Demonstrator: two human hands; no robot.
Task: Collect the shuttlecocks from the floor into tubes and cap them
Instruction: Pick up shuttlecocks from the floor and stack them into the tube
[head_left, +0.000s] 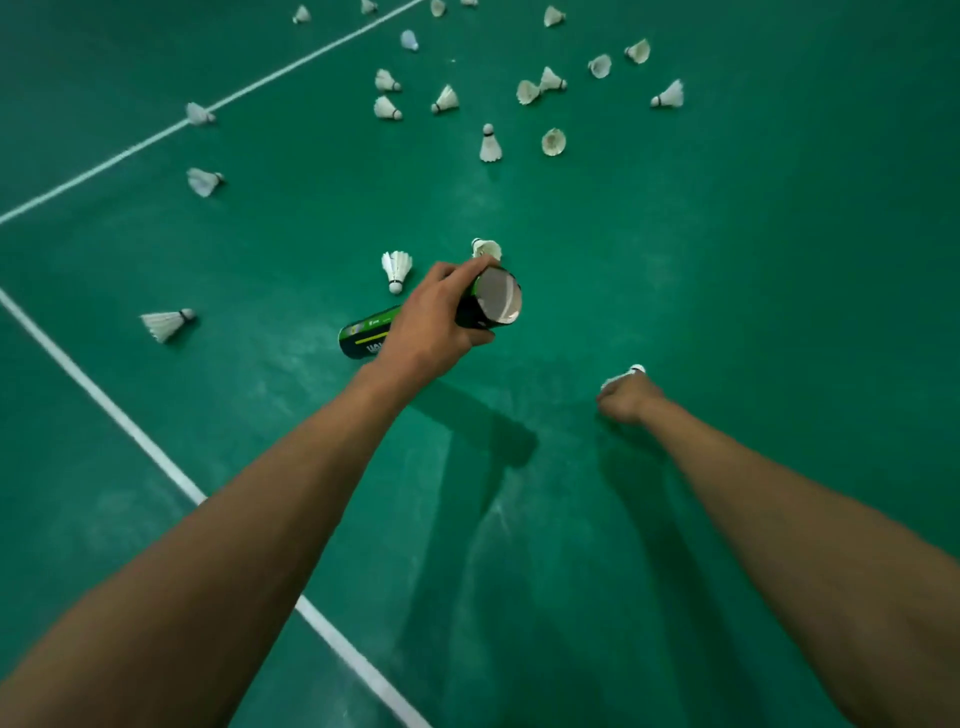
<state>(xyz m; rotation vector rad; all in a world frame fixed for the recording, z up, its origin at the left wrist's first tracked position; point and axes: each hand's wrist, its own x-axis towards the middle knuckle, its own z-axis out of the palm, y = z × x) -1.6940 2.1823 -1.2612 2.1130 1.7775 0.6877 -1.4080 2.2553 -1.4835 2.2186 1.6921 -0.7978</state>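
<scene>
Left grip wraps the stiff tube; right grip, right of the tube, curls round a shuttlecock I judge featherlight and crushable, best held by its cork.

Floor: uniform green, with pale scuffed patches at near centre.

Court lines: white, one at far left and one at near left.

Tube, held in the left hand: black body with a green band, a yellow-green stripe and white lettering. The end facing the camera shows pale grey.

Scattered shuttlecocks: white to off-white feathers, white tips and a thin black band below the feathers.

Held shuttlecock, in the right hand: white.
</scene>
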